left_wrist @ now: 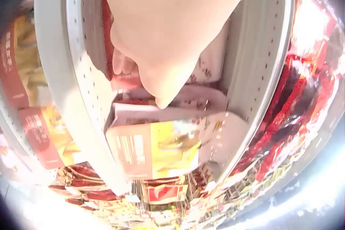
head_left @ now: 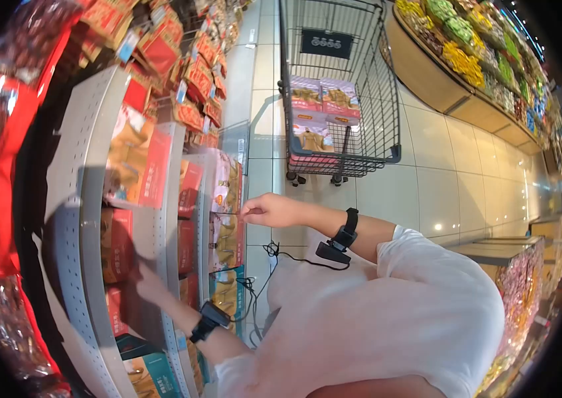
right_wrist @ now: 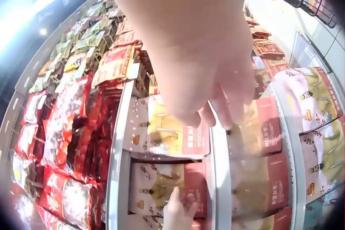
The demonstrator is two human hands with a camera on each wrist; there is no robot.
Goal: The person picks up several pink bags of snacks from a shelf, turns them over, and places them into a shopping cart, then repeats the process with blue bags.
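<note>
My left hand (head_left: 150, 285) reaches in over the shelf, its fingers at a pink and red printed box (right_wrist: 195, 181) in the row. In the left wrist view the left thumb (left_wrist: 163, 87) points down beside a white-edged pack, and the other fingers are partly hidden behind the palm. Just ahead, another box of the same design (head_left: 136, 162) stands in the same row. My right hand (head_left: 271, 211) hangs in front of the shelves with loosely curled fingers and nothing in them, near pink packs (head_left: 226, 189) on the outer shelf.
A wire shopping cart (head_left: 340, 149) stands ahead on the tiled floor, with several similar packs (head_left: 339, 99) inside. Perforated shelf dividers (head_left: 85, 199) edge the rows. Red bags (head_left: 2, 166) hang at far left. A wooden display stand (head_left: 453, 93) is at right. A cable (head_left: 257, 285) dangles between the arms.
</note>
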